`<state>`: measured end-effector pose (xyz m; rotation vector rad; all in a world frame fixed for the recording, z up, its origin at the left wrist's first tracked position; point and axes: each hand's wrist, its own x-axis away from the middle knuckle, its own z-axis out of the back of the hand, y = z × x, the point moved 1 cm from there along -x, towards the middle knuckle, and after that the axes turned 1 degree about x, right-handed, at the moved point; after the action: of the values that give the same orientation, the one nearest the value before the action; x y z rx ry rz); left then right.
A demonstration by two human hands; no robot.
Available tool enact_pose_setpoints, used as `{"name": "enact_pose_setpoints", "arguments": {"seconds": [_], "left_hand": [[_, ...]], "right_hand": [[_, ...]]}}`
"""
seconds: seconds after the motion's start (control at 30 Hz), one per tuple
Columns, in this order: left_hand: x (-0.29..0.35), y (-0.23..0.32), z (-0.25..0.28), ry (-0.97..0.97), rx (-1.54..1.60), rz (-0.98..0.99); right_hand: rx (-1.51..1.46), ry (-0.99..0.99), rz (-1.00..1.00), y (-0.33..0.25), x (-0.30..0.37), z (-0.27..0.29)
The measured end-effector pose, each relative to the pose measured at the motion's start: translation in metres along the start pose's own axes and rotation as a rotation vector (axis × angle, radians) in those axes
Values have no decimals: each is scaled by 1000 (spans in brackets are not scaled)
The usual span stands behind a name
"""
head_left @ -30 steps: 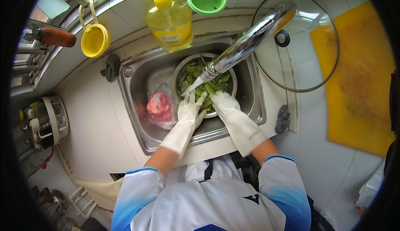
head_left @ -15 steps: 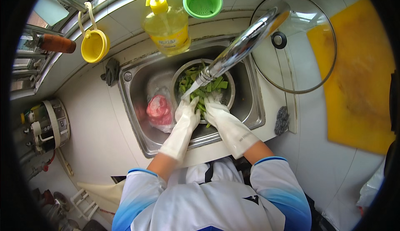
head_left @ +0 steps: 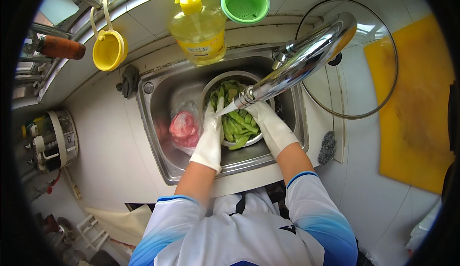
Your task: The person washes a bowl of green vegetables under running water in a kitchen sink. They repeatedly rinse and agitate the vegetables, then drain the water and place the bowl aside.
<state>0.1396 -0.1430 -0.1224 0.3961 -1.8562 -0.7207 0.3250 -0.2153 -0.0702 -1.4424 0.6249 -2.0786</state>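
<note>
I'm spreading my left hand (head_left: 211, 127) and right hand (head_left: 272, 126) along the bowl (head_left: 243, 76), exposing vegetables (head_left: 238, 129) toward its near edge, unable to tell whether fingers are gripping.

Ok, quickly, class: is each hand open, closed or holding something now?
Left hand: white-gloved, among flat green vegetable pieces in the round metal bowl; grip unclear.
Right hand: white-gloved, fingers partly hidden by the curved chrome tap; cannot tell.

Looked down from the wearer's head through the left fisheye of a side-by-side pair; faced forward over a white-and-blue fabric shirt (head_left: 244, 235); centred on flat green vegetable pieces (head_left: 237, 126); caught a curved chrome tap (head_left: 306, 63) from close above.
</note>
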Motion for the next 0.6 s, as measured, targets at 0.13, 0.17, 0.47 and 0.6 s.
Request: {"name": "enact_pose_setpoints", "arguments": {"seconds": [0.13,0.17,0.47,0.6], "left_hand": [[-32,-11,-33,-341,264,-89],[-22,0,-34,-346,351,-14],[60,88,-44,-180,-798,-21],[79,77,-23,-260,-1445,-448]], "right_hand": [[-848,263,34,118,-72,-70],[-973,172,139,117,-71,-71],[-555,135,219,-7,84,17],[74,195,357,19,95,30]]}}
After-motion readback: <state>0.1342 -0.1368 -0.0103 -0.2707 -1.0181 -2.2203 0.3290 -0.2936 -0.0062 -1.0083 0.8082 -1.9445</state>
